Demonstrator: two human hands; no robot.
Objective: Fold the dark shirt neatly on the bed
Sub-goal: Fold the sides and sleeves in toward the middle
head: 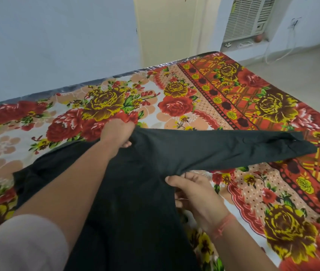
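The dark shirt (135,192) lies spread on the bed (194,90), its body running toward me and one long sleeve (233,149) stretched out to the right. My left hand (118,133) grips the shirt's far edge near the shoulder. At the underarm, where the sleeve meets the body, my right hand (194,192) pinches the cloth; a red thread circles that wrist. The other sleeve is bunched at the left, partly hidden under my left forearm.
A floral red, yellow and white bedsheet covers the bed. The bed's far edge (96,83) meets a pale blue wall. A cream door (165,26) and an air cooler (247,18) stand at the back right, with bare floor (301,65) beside the bed.
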